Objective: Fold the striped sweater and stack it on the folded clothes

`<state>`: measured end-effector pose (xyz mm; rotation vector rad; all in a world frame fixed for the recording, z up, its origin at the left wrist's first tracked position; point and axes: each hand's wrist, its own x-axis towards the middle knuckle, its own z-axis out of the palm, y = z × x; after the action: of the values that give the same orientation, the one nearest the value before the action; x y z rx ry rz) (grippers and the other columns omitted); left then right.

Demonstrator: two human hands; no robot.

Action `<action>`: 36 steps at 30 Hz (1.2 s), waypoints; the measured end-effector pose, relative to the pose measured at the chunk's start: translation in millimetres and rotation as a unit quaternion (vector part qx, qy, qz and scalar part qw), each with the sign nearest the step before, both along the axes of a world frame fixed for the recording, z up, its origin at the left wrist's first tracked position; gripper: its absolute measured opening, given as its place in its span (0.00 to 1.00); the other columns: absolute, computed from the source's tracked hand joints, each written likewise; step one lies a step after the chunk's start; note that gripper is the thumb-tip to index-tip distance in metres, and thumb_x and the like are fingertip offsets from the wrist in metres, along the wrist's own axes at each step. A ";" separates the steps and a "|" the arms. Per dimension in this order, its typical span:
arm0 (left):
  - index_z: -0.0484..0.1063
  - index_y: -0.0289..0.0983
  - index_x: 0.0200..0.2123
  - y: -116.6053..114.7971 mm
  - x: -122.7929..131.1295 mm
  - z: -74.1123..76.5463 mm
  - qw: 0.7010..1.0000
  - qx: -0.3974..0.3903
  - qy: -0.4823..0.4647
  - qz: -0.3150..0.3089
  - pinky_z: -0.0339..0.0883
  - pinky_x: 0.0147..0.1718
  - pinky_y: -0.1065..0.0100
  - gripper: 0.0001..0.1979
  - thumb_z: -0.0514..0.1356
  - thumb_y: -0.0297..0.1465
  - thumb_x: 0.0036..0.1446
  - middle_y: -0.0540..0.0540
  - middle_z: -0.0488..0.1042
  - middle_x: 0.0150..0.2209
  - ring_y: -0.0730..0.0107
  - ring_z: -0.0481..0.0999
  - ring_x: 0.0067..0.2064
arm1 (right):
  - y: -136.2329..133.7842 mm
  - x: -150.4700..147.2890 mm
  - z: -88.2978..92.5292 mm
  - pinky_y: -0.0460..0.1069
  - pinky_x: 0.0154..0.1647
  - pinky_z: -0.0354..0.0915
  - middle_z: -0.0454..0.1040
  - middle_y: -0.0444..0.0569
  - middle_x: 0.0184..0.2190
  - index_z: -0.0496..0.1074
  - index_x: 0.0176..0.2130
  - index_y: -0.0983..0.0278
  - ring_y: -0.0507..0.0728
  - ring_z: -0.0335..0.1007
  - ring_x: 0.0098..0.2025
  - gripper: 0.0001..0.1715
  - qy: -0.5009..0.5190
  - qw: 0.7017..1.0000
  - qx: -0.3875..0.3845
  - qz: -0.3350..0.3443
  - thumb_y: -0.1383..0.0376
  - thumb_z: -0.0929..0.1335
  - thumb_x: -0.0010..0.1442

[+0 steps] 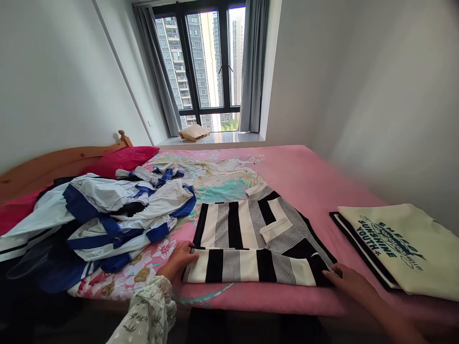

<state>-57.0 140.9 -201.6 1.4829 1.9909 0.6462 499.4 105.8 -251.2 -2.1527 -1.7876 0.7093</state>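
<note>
A black, cream and finely striped shirt lies on the bed, its near side folded over into a long strip along the front. One sleeve is laid back across the body, and the far sleeve points away from me. My left hand grips the left end of the folded strip, its thumb on top of the cloth. At the strip's right end, my right hand closes its fingers on the shirt's edge. The undersides of both grips are hidden.
White and blue clothes are heaped on the left of the bed, near a red pillow. On the right lies a stack of folded clothes, a cream printed top uppermost. The pink bedsheet reaches toward the window sill.
</note>
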 end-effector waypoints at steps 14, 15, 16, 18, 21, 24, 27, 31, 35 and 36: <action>0.68 0.35 0.20 -45.8 4.8 24.9 0.968 -0.163 -0.192 -0.020 0.49 0.19 0.73 0.20 0.67 0.44 0.28 0.55 0.63 0.16 0.78 0.59 0.20 | -6.3 12.8 -14.5 0.43 0.16 0.48 0.56 0.36 0.17 0.59 0.26 0.62 0.46 0.51 0.16 0.24 0.364 0.920 -0.113 -0.088 0.48 0.70 0.46; 0.69 0.35 0.22 -48.5 5.6 25.0 0.966 -0.163 -0.200 -0.012 0.47 0.18 0.73 0.21 0.67 0.45 0.28 0.55 0.64 0.17 0.79 0.57 0.19 | -6.4 12.1 -14.1 0.43 0.16 0.49 0.56 0.36 0.17 0.59 0.26 0.62 0.46 0.51 0.17 0.24 0.374 0.916 -0.111 -0.091 0.48 0.70 0.46; 0.70 0.35 0.23 -50.9 6.4 24.4 0.965 -0.163 -0.205 -0.003 0.44 0.18 0.73 0.22 0.67 0.45 0.27 0.56 0.63 0.16 0.80 0.55 0.18 | -6.1 11.7 -14.2 0.43 0.16 0.49 0.56 0.36 0.17 0.58 0.25 0.62 0.45 0.52 0.17 0.24 0.384 0.912 -0.110 -0.093 0.49 0.71 0.46; 0.69 0.35 0.22 -54.8 7.2 21.5 0.964 -0.159 -0.211 0.016 0.40 0.17 0.73 0.23 0.68 0.46 0.26 0.57 0.60 0.15 0.81 0.52 0.16 | -5.6 10.6 -15.4 0.43 0.16 0.50 0.56 0.36 0.17 0.57 0.24 0.62 0.45 0.51 0.17 0.24 0.397 0.907 -0.106 -0.095 0.49 0.71 0.46; 0.67 0.36 0.19 -58.3 8.4 15.3 0.964 -0.142 -0.222 0.043 0.42 0.16 0.72 0.24 0.68 0.48 0.25 0.56 0.59 0.14 0.79 0.54 0.16 | -5.7 7.5 -14.9 0.43 0.15 0.50 0.56 0.36 0.17 0.57 0.24 0.61 0.46 0.53 0.16 0.25 0.389 0.909 -0.105 -0.109 0.48 0.70 0.47; 0.65 0.37 0.16 -60.1 10.5 10.5 0.961 -0.114 -0.242 0.072 0.51 0.18 0.71 0.25 0.67 0.51 0.23 0.53 0.63 0.15 0.74 0.62 0.20 | -5.8 4.4 -10.3 0.44 0.15 0.51 0.55 0.36 0.16 0.56 0.24 0.61 0.47 0.56 0.15 0.25 0.364 0.919 -0.094 -0.118 0.48 0.70 0.46; 0.65 0.37 0.17 -61.8 12.1 8.8 0.957 -0.106 -0.258 0.085 0.57 0.21 0.70 0.24 0.66 0.50 0.23 0.51 0.67 0.17 0.70 0.67 0.22 | -5.2 3.2 -4.8 0.43 0.14 0.51 0.54 0.35 0.14 0.55 0.24 0.60 0.47 0.57 0.14 0.24 0.357 0.918 -0.094 -0.143 0.50 0.70 0.46; 0.69 0.37 0.20 -61.6 11.6 7.3 0.959 -0.106 -0.253 0.076 0.62 0.23 0.68 0.22 0.67 0.48 0.24 0.50 0.70 0.18 0.67 0.70 0.24 | -5.5 -1.3 2.4 0.43 0.13 0.50 0.55 0.34 0.14 0.55 0.26 0.60 0.48 0.59 0.14 0.23 0.372 0.907 -0.111 -0.163 0.50 0.69 0.47; 0.67 0.37 0.18 -58.8 10.6 1.5 0.972 -0.085 -0.210 0.065 0.63 0.25 0.68 0.22 0.67 0.48 0.26 0.51 0.69 0.17 0.66 0.70 0.25 | -6.0 -9.8 8.3 0.43 0.13 0.50 0.55 0.34 0.14 0.59 0.29 0.60 0.50 0.63 0.14 0.21 0.373 0.910 -0.098 -0.153 0.48 0.67 0.50; 0.67 0.37 0.18 -58.6 10.1 0.0 0.975 -0.081 -0.197 0.064 0.63 0.25 0.68 0.21 0.67 0.47 0.27 0.51 0.70 0.18 0.65 0.71 0.26 | -5.8 -10.6 8.3 0.43 0.13 0.50 0.55 0.35 0.14 0.59 0.29 0.61 0.50 0.63 0.14 0.20 0.362 0.916 -0.090 -0.148 0.48 0.67 0.50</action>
<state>-46.9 82.3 -201.6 1.0418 1.7889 0.7475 488.8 100.0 -242.9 -1.8286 -1.0184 1.3939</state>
